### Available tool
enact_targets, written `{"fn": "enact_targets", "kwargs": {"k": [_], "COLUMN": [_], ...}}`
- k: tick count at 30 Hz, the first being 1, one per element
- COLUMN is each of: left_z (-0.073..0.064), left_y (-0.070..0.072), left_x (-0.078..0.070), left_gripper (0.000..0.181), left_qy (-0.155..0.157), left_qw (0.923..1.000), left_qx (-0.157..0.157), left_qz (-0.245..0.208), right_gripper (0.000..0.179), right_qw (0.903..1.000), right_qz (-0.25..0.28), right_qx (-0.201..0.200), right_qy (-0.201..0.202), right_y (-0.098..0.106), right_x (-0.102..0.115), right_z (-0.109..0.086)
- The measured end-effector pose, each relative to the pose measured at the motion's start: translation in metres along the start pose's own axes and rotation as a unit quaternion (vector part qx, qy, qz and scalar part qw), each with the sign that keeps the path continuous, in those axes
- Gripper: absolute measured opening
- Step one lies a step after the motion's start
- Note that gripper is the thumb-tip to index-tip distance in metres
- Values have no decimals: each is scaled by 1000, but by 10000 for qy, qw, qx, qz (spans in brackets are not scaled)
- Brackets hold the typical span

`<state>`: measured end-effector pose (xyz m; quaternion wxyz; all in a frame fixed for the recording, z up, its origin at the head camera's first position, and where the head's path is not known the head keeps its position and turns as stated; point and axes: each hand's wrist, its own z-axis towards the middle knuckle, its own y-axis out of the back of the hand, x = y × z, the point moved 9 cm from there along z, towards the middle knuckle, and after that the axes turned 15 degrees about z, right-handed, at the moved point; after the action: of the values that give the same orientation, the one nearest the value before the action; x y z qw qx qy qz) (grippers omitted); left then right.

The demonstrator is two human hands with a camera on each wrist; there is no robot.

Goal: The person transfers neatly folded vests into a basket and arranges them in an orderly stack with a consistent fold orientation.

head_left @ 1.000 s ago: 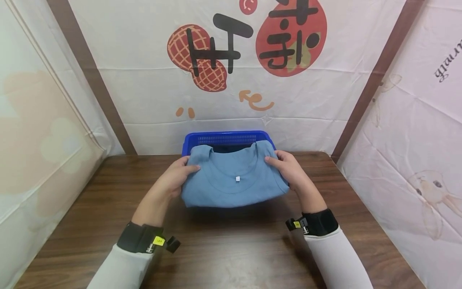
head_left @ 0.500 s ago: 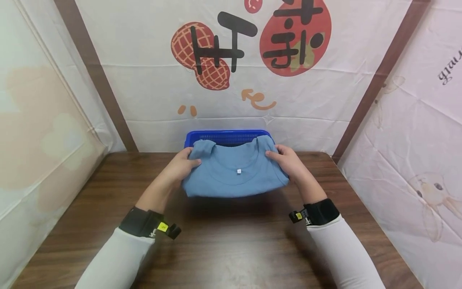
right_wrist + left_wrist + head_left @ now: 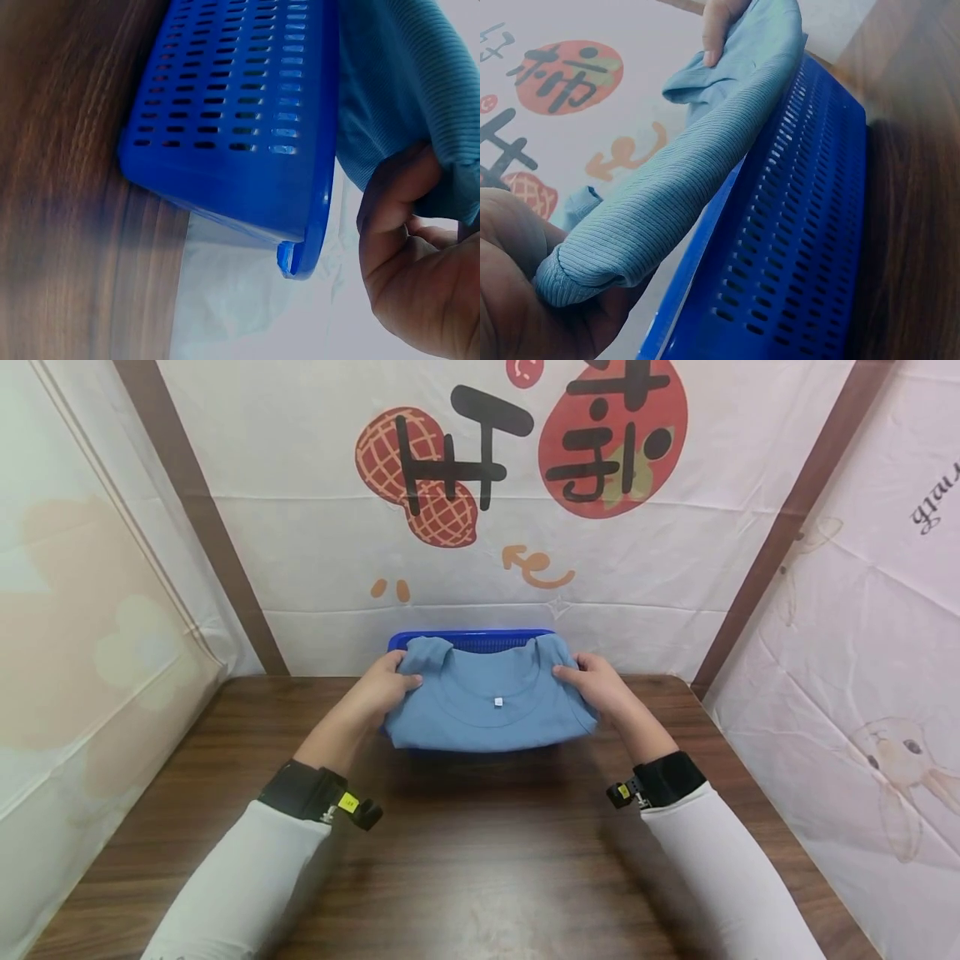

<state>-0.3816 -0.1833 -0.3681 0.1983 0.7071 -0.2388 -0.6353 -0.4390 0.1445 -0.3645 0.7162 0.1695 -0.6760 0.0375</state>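
Note:
A folded blue ribbed shirt [image 3: 487, 722] with a round neckline and a small white label spans both hands. My left hand [image 3: 384, 687] grips its left end, thumb on top; the left wrist view shows the rolled fold [image 3: 675, 187] pinched there. On the other end, my right hand [image 3: 600, 685] holds the cloth with the thumb above and curled fingers [image 3: 397, 195] below. Behind and beneath the shirt stands a blue perforated plastic basket [image 3: 468, 634]. From both wrists the shirt shows close over the rim of the basket [image 3: 322, 202]. Most of the basket's inside is hidden by the shirt.
The basket stands at the back of a dark brown wooden table [image 3: 480, 843]. A white printed curtain [image 3: 315, 527] hangs right behind it, and more printed cloth [image 3: 847, 635] encloses the right side. The left side has a pale curtain [image 3: 97, 635] too.
Both hands have carried the shirt forward, away from me, and it now covers more of the basket. The grip on each end stays the same. The head view has shifted slightly.

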Motion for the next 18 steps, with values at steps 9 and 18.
{"fn": "enact_targets", "kwargs": {"k": [9, 18], "left_z": [13, 26], "left_y": [7, 12], "left_x": [2, 4], "left_gripper": [58, 60], "left_qy": [126, 170], "left_qw": [9999, 9998], "left_qx": [-85, -59], "left_qz": [79, 65], "right_gripper": [46, 42], "right_qw": [9998, 9995], "right_qz": [-100, -243], "right_qx": [-17, -15], "right_qy": [-186, -225], "right_y": [-1, -4], "right_x": [1, 0], "right_z": [16, 27]}}
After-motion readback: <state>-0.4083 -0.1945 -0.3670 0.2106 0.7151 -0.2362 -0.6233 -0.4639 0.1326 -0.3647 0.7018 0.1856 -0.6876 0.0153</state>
